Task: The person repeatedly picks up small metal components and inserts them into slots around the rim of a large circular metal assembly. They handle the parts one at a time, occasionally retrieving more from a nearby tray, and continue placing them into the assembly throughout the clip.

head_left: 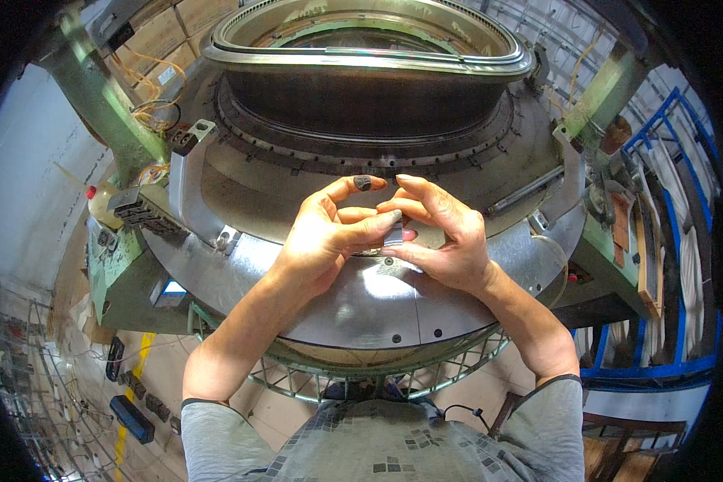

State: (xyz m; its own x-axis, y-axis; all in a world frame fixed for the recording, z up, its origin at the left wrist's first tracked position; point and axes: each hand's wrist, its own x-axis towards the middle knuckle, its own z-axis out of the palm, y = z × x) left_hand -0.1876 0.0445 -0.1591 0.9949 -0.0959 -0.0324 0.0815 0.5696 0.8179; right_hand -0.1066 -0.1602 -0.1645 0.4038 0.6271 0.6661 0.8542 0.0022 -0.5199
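In front of me my left hand and my right hand meet above the smooth metal rim of a large round machine. Pinched between their thumbs and fingers is a small flat grey metallic piece, whose exact kind I cannot make out. My left thumb presses its upper part, while my right thumb is at its lower end. The left index finger is bent and raised, with a dark patch near its tip. My right index finger is also lifted off the piece.
Beyond my hands rises the machine's dark cylinder, topped by a shiny ring. Green posts flank it. A blue rack with pale cloth stands at right. On the left floor lie a dark blue box and a yellow line.
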